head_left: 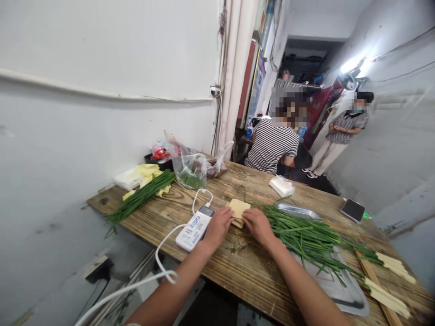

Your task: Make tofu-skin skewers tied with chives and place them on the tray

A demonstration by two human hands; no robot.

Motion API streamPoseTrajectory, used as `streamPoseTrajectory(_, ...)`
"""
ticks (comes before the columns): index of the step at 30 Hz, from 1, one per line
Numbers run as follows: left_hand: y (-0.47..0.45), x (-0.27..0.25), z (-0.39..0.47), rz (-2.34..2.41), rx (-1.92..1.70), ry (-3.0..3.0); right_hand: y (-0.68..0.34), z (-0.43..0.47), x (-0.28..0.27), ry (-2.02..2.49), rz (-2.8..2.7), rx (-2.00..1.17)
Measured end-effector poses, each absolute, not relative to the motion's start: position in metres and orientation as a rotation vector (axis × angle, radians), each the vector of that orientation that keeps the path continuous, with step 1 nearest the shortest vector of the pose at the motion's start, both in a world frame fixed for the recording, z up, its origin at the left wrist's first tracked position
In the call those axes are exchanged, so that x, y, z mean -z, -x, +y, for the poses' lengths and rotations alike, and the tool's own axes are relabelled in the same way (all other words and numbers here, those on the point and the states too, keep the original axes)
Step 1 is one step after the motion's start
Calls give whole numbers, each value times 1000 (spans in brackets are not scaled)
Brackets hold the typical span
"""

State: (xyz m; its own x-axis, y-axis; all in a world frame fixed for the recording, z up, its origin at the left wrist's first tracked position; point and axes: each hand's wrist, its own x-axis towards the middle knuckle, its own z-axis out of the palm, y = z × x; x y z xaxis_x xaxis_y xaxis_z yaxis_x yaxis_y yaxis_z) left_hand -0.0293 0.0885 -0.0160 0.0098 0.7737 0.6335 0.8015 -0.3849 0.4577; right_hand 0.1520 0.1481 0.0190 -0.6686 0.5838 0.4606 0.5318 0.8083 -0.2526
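Observation:
A small stack of pale yellow square tofu sheets (pixel 239 208) sits on the wooden table in front of me. My left hand (pixel 220 220) grips its left edge with bent fingers. At the right edge, the fingers of my right hand (pixel 258 224) close on the same stack. Just right of that hand, a pile of long green chives (pixel 302 233) lies over a clear plastic tray (pixel 351 290) and a metal tray (pixel 297 210). Rolled pale sheets with chives sticking out (pixel 387 296) lie at the far right.
A white power bank (pixel 195 228) with a cable lies beside my left forearm. More chives (pixel 142 194), a plastic bag of greens (pixel 190 170) and a black box (pixel 159 158) stand at left. A tissue pack (pixel 282 185) and phone (pixel 352 210) lie behind. Two people are beyond the table.

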Motion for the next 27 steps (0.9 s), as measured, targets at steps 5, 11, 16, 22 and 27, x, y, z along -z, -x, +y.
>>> streamPoseTrajectory(5, 32, 9, 89, -1742, 1373, 2245, -151, 151, -31, 818, -2549, -158)
streamPoseTrajectory(11, 37, 2, 98, -1721, 1322, 2301, -145, 155, -41, 943, -2635, -116)
streamPoseTrajectory(16, 38, -9, 105, -1763, 1164, 2260, -141, 159, -49, 1007, -2586, -70)
streamPoseTrajectory(22, 20, -40, 90, -1575, 1351, 2163, -164, 129, -70, 868, -2252, 16)
streamPoseTrajectory(27, 2, -20, 25, -1268, 1112, 2417, -213, 45, -39, 694, -2305, -18)
